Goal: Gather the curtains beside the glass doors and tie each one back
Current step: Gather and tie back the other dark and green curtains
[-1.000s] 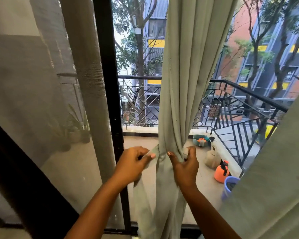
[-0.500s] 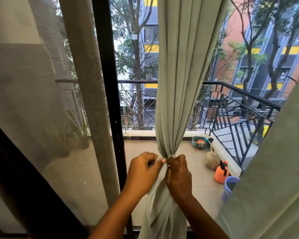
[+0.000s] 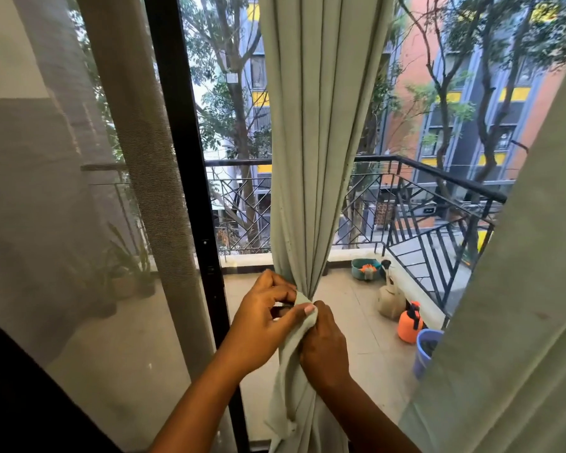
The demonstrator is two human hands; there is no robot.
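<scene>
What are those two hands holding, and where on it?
Both the left hand and right hand grip the pale green curtain at its gathered waist.

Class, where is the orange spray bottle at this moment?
In the head view the orange spray bottle stands low on the right, on the balcony floor between the beige jug and the blue bucket.

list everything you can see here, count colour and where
curtain: 1, pale green, centre, bunched at the hands
second curtain: 1, pale green, right edge
mesh screen: 1, grey, left
door frame: 1, black, left of centre
railing: 1, black, balcony edge
sprayer: 1, orange, balcony floor right
bucket: 1, blue, beside sprayer
basin: 1, teal, by railing
left hand: pinches curtain fabric
right hand: grips gathered curtain
</scene>
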